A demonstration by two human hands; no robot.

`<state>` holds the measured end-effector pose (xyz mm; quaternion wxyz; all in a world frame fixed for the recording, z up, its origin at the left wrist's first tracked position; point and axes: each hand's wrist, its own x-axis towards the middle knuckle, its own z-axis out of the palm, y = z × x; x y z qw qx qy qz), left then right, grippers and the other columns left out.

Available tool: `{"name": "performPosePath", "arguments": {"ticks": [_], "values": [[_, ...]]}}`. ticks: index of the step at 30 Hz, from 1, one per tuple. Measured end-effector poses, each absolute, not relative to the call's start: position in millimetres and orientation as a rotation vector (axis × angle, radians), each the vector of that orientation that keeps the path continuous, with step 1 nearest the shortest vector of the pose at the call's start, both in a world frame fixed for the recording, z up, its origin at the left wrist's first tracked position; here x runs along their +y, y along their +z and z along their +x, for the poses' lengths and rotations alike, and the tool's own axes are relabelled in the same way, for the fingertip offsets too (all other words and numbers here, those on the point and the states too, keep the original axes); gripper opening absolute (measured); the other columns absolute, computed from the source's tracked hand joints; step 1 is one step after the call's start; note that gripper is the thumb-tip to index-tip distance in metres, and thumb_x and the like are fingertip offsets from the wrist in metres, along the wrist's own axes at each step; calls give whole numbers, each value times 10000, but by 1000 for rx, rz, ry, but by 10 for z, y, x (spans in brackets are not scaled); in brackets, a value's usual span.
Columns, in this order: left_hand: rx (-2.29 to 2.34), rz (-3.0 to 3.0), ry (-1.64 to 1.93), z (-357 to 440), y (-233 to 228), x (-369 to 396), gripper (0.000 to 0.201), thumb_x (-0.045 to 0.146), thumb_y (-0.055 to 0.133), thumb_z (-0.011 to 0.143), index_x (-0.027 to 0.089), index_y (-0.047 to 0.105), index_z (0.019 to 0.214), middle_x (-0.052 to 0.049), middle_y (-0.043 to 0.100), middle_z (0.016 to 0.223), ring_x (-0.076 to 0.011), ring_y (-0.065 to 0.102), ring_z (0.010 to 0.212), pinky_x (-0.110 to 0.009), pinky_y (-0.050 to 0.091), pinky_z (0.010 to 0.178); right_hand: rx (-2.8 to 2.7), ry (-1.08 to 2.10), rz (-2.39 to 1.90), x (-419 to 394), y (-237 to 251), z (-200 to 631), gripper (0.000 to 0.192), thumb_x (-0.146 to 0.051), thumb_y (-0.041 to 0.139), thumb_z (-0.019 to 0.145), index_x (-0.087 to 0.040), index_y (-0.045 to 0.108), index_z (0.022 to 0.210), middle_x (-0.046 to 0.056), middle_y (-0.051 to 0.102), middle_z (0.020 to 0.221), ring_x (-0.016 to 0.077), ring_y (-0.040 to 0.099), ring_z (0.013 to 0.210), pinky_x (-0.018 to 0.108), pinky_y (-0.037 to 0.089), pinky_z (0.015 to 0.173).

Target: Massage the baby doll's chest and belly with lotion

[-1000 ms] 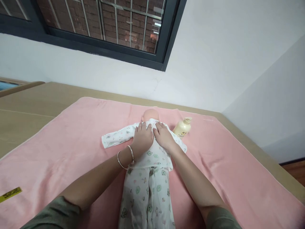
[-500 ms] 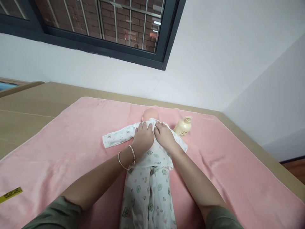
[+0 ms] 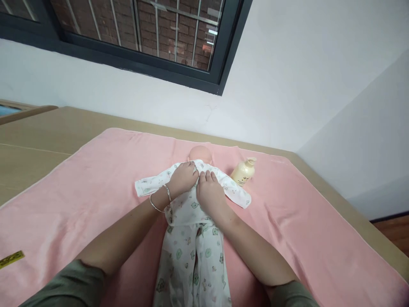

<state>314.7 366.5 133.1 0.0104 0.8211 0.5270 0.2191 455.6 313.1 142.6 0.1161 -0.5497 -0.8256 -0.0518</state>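
A baby doll [image 3: 200,152] lies on its back on a pink towel [image 3: 96,179], dressed in a white printed top [image 3: 188,204] and matching trousers [image 3: 191,260]. My left hand [image 3: 182,178], with two bangles at the wrist, lies on the doll's left shoulder with its fingers curled at the collar. My right hand [image 3: 209,194] rests flat on the chest, fingertips at the neckline. Whether either hand pinches the fabric is hidden. Both sleeves lie spread out to the sides.
A cream pump bottle [image 3: 243,171] lies on the towel just right of the doll's head. The towel covers a tan surface [image 3: 35,140] against a white wall under a barred window. A yellow tag [image 3: 11,259] lies near the left edge.
Both hands have shifted left and inward on the doll's chest, closer to the collar. The left fingers have curled, and the right sleeve is now uncovered.
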Motion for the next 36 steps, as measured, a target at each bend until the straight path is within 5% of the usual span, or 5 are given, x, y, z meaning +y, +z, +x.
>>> {"name": "performPosePath", "arguments": {"ticks": [7,14,25,36], "values": [[1856,2451,815,3293,1200,3556,451,267,336,997,54,538,1339,-223,611,1354,-322,544,1275,-493,423,1061,-2342,107,-1617,3312,1533,4677,492,-223,356,1039,-37,507,1469,201,481,1503,292,410,1432,413,289,1220],[1919,2408,804,3343,1236,3480,427,275,339,1013,86,525,1347,-202,619,1339,-315,539,1284,-476,405,1076,-2265,113,-1648,3454,1467,4737,520,-263,393,1039,-31,465,1499,191,453,1529,313,358,1460,430,254,1227],[2056,2326,709,3468,1265,3304,509,272,340,1011,-2,461,1422,-301,511,1465,-383,436,1418,-553,398,1095,-2245,188,-1655,3523,1527,4813,517,-306,416,1044,-64,477,1496,174,461,1527,296,387,1439,412,271,1210],[1878,2321,696,3268,1275,3537,526,324,344,999,40,481,1421,-236,550,1430,-351,488,1349,-520,348,1147,-2247,102,-1757,3231,1607,4655,429,-252,402,1044,-85,562,1404,178,570,1417,307,495,1339,398,368,1116]]}}
